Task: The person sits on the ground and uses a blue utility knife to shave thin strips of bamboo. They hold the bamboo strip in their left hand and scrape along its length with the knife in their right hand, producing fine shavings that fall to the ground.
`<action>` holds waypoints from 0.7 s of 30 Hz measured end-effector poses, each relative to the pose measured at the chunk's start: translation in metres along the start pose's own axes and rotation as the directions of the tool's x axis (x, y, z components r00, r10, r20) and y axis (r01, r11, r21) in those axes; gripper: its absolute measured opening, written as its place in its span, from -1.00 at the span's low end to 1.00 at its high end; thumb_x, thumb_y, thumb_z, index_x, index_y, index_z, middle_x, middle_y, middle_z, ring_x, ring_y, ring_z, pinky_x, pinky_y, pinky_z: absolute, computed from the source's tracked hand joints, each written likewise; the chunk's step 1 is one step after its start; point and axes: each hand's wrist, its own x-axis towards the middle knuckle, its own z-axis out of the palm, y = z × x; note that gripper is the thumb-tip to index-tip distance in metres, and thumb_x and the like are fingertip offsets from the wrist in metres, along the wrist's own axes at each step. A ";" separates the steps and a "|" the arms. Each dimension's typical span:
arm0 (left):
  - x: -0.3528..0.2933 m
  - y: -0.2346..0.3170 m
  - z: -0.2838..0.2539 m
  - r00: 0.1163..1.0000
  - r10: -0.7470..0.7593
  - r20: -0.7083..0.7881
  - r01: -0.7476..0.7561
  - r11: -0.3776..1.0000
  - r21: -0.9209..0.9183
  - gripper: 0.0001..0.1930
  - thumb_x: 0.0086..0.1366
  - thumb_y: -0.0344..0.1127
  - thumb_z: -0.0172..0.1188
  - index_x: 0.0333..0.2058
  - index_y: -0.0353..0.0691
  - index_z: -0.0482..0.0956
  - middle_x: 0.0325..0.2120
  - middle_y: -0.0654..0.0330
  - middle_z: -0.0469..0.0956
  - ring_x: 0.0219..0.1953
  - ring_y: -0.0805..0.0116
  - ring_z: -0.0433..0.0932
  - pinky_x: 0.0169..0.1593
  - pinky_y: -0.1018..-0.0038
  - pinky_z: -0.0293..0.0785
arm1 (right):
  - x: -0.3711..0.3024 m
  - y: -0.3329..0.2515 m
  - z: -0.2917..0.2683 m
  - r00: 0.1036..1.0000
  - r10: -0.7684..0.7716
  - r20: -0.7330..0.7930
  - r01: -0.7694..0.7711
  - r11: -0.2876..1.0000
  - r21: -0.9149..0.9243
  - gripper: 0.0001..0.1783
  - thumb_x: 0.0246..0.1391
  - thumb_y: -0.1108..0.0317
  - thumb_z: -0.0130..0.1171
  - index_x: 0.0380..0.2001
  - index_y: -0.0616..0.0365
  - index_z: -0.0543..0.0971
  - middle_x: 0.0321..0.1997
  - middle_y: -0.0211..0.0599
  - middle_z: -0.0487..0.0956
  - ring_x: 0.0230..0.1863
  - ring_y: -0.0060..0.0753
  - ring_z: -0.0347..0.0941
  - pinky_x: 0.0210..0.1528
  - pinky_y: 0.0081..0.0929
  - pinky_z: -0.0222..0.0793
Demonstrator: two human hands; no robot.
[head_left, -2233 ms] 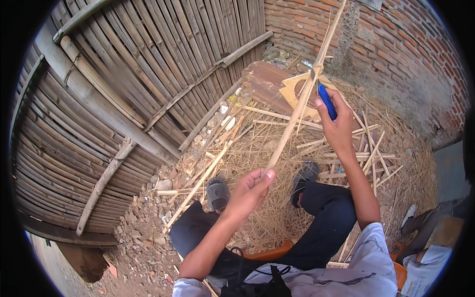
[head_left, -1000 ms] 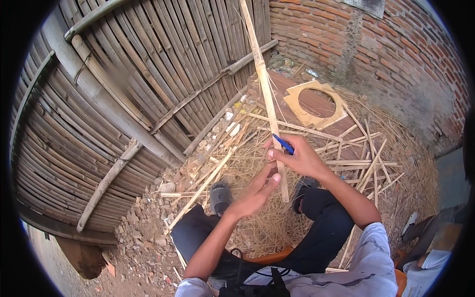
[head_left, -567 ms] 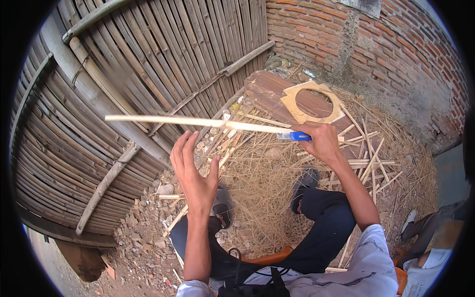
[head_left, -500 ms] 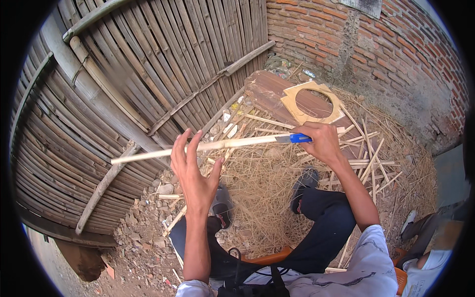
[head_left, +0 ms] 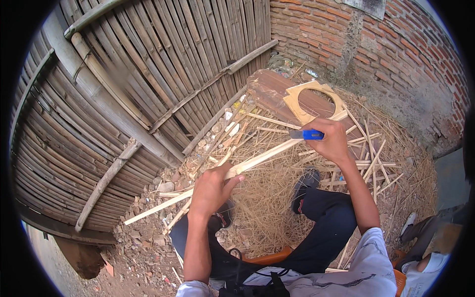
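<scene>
Strip of long, pale bamboo in closed grip of left hand; blue, plastic-handled knife (strip too, seemingly) in closed right hand. Keep blade shallow.

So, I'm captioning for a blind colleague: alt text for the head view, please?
A person's left hand and right hand hold a long pale strip, the right also gripping a blue knife. Thin strands litter the ground below.

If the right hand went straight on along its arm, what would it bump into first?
Probably the tan board with the round hole, just beyond the right hand in the picture; depth is unclear, so it might pass above.
</scene>
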 end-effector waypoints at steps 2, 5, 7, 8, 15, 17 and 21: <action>0.000 0.011 -0.009 0.999 -0.041 -0.007 0.041 0.999 0.006 -0.55 0.30 0.01 0.54 -0.06 -0.25 0.75 -0.48 -0.06 0.68 -0.40 -0.04 0.70 -0.24 0.10 0.52 | 0.001 -0.002 -0.001 1.000 -0.012 -0.015 0.012 1.000 0.020 -0.68 -0.09 0.49 0.52 -0.20 -0.10 0.84 -0.10 -0.47 0.76 -0.29 -0.34 0.72 -0.28 -0.29 0.61; -0.002 0.019 -0.015 0.998 -0.030 -0.063 0.031 0.999 0.009 -0.61 0.28 -0.04 0.55 -0.13 -0.25 0.77 -0.54 -0.01 0.64 -0.48 -0.01 0.64 -0.30 0.11 0.47 | 0.002 -0.010 -0.008 0.999 -0.017 -0.029 0.016 0.999 -0.047 -0.54 -0.10 0.49 0.56 -0.07 -0.16 0.83 0.13 -0.46 0.66 -0.21 -0.36 0.73 -0.23 -0.30 0.63; -0.003 0.020 -0.018 0.996 -0.022 -0.081 0.025 0.999 0.029 -0.62 0.26 -0.07 0.56 -0.14 -0.25 0.77 -0.53 -0.02 0.64 -0.47 -0.02 0.63 -0.30 0.14 0.47 | 0.004 -0.017 -0.016 0.999 -0.013 -0.030 0.010 0.997 -0.079 -0.46 -0.12 0.47 0.58 0.01 -0.20 0.81 0.23 -0.44 0.59 -0.17 -0.35 0.74 -0.20 -0.30 0.63; -0.003 0.021 -0.018 0.995 -0.012 -0.097 0.014 1.000 0.020 -0.62 0.25 -0.08 0.56 -0.14 -0.25 0.77 -0.53 -0.02 0.64 -0.48 -0.02 0.63 -0.30 0.14 0.48 | 0.004 -0.020 -0.020 1.000 -0.006 -0.027 0.004 0.997 -0.076 -0.43 -0.12 0.46 0.59 0.04 -0.22 0.80 0.25 -0.43 0.56 -0.16 -0.33 0.73 -0.18 -0.30 0.63; -0.003 0.020 -0.012 0.956 0.013 -0.292 0.011 0.997 0.078 -0.60 0.23 -0.08 0.59 -0.22 -0.32 0.74 -0.59 -0.08 0.56 -0.54 -0.05 0.54 -0.34 0.12 0.43 | 0.003 -0.030 -0.024 0.992 -0.121 -0.018 0.122 0.993 0.004 -0.41 -0.15 0.38 0.63 0.06 -0.17 0.78 0.24 -0.39 0.54 -0.13 -0.20 0.69 -0.13 -0.17 0.59; -0.001 0.024 -0.012 0.946 -0.008 -0.324 0.033 0.997 0.072 -0.59 0.25 -0.07 0.59 -0.25 -0.34 0.72 -0.63 -0.10 0.52 -0.58 -0.05 0.50 -0.36 0.12 0.40 | 0.000 -0.039 -0.023 0.996 -0.086 0.003 0.086 0.996 0.025 -0.44 -0.16 0.34 0.64 0.01 -0.12 0.78 0.18 -0.38 0.56 -0.10 -0.16 0.67 -0.10 -0.17 0.57; -0.001 0.028 -0.010 0.940 -0.036 -0.338 0.053 0.998 0.042 -0.60 0.27 -0.08 0.58 -0.26 -0.37 0.71 -0.69 -0.10 0.46 -0.63 -0.03 0.39 -0.41 0.15 0.37 | -0.005 -0.046 -0.014 0.997 -0.003 0.083 -0.005 0.996 0.094 -0.57 -0.09 0.23 0.66 -0.09 -0.06 0.78 -0.04 -0.35 0.59 -0.13 -0.17 0.63 -0.10 -0.21 0.55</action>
